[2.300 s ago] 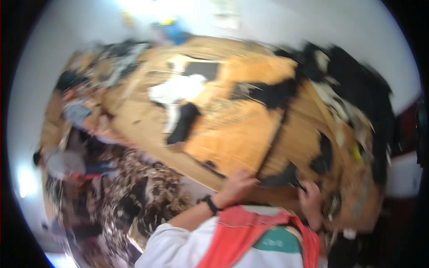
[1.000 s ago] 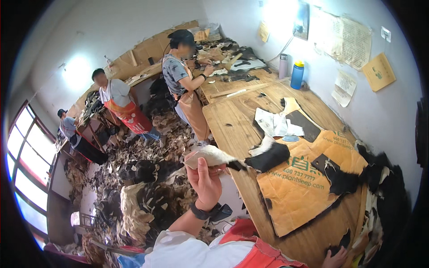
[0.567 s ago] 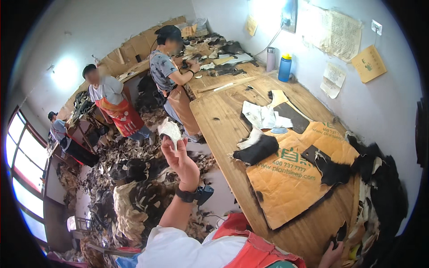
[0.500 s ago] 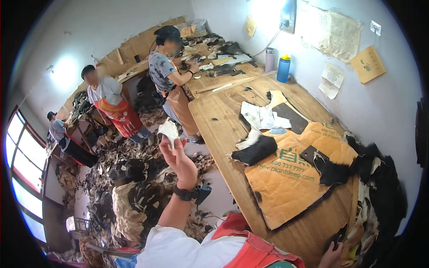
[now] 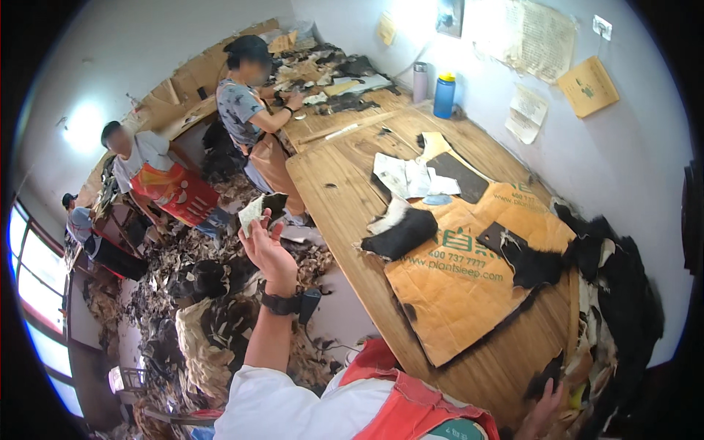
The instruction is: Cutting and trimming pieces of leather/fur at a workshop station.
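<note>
Raised over the floor at the left of the table, my left hand (image 5: 268, 253) is closed on a small fur scrap (image 5: 253, 214), with white hide and dark hair both showing. At the lower right, my right hand (image 5: 544, 408) has its fingers stretched apart beside a blurred dark fur piece (image 5: 544, 375); whether they touch it I cannot tell. An orange-yellow paper pattern (image 5: 447, 315) lies on the wooden table (image 5: 330, 194). On it rest a black fur piece with a white end (image 5: 402, 233), another black fur piece (image 5: 534, 265) and white paper pieces (image 5: 411, 176).
Dark hides (image 5: 631, 293) hang in a heap along the table's right side. A blue bottle (image 5: 444, 97) and a grey-purple bottle (image 5: 419, 82) stand by the wall. Fur scraps (image 5: 213, 323) cover much of the floor. A co-worker (image 5: 253, 110) stands at the table's far end; two others are farther left.
My left hand has turned the fur scrap, so its dark hair side now shows. My right hand's fingers have spread away from the dark piece they were around. The whole view has shifted slightly.
</note>
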A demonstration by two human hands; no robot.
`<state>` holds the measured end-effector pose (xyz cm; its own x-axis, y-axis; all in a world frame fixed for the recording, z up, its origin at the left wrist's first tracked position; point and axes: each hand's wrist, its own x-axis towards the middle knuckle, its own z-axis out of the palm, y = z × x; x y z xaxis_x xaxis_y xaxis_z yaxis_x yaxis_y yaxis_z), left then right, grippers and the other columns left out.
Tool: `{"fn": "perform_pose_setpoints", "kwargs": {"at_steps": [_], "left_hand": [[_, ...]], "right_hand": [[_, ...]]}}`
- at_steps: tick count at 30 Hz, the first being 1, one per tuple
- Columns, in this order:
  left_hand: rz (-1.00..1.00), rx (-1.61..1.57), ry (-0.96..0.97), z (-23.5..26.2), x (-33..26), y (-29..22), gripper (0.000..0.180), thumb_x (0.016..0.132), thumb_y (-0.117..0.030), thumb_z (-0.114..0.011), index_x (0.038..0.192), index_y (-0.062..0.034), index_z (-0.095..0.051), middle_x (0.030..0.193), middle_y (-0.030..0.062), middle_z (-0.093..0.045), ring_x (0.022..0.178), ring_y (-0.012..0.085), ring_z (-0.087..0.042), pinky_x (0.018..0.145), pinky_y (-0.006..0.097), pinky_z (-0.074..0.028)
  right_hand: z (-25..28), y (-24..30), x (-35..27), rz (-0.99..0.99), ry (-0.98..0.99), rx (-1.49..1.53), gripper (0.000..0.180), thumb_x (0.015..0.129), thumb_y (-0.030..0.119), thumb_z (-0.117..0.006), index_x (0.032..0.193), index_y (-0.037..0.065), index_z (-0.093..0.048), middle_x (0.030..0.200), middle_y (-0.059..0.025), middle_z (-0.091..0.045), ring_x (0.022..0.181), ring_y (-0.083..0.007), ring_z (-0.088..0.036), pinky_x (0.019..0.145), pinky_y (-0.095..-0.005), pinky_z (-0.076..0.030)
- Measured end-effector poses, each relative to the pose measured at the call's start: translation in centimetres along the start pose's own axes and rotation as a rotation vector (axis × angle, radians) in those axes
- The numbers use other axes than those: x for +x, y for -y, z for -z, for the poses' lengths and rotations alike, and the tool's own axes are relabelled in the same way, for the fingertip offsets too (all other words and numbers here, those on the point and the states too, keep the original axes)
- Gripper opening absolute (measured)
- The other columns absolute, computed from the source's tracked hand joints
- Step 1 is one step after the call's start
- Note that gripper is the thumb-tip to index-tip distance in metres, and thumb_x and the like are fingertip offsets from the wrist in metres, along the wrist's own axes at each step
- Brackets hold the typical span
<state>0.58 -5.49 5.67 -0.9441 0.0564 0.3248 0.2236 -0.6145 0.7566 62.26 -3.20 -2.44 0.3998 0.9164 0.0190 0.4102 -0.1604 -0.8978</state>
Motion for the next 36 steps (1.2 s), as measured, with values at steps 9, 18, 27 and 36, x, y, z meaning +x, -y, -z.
{"fn": "perform_pose_setpoints", "kwargs": {"at_steps": [9, 18, 27, 36], "left_hand": [[0.022, 0.052, 0.016, 0.5, -0.6, 0.0, 0.024, 0.101, -0.018, -0.049, 0.121, -0.0066, -0.046, 0.117, 0.0072, -0.059, 0.109, 0.0194, -0.061, 0.075, 0.032, -0.054], [0.101, 0.063, 0.268, 1.4, 0.3, -0.1, 0.032, 0.103, -0.022, -0.042, 0.125, 0.0002, -0.048, 0.12, 0.0141, -0.061, 0.111, 0.0246, -0.061, 0.082, 0.031, -0.049], [0.486, -0.158, 0.75, -3.2, -8.7, -0.7, 0.037, 0.099, -0.021, -0.045, 0.127, 0.0017, -0.052, 0.129, 0.0158, -0.058, 0.116, 0.0271, -0.059, 0.091, 0.037, -0.051], [1.275, -0.167, 1.449, -9.3, -24.0, -2.6, 0.019, 0.092, -0.009, -0.056, 0.108, 0.0012, -0.05, 0.104, 0.0103, -0.061, 0.099, 0.0246, -0.062, 0.081, 0.039, -0.055]], "right_hand": [[0.0, -2.9, 0.5, -0.122, 0.189, 0.498, 0.034, 0.094, 0.001, -0.055, 0.128, -0.002, -0.05, 0.117, -0.0065, -0.058, 0.103, -0.0152, -0.056, 0.093, -0.0277, -0.044], [-4.2, 0.3, -1.8, -0.381, 0.166, 0.813, 0.03, 0.097, 0.013, -0.051, 0.126, 0.008, -0.051, 0.108, -0.0058, -0.065, 0.084, -0.0165, -0.068, 0.069, -0.0338, -0.058], [-3.2, 2.7, -2.2, -0.328, 0.196, 0.824, 0.027, 0.098, 0.012, -0.048, 0.124, 0.005, -0.051, 0.106, -0.0044, -0.064, 0.083, -0.0147, -0.067, 0.07, -0.0296, -0.058], [1.1, -0.2, -1.3, -0.168, -0.162, 0.721, 0.022, 0.098, 0.004, -0.049, 0.119, 0.001, -0.055, 0.108, -0.0021, -0.061, 0.096, -0.0101, -0.058, 0.083, -0.0243, -0.048]]}}
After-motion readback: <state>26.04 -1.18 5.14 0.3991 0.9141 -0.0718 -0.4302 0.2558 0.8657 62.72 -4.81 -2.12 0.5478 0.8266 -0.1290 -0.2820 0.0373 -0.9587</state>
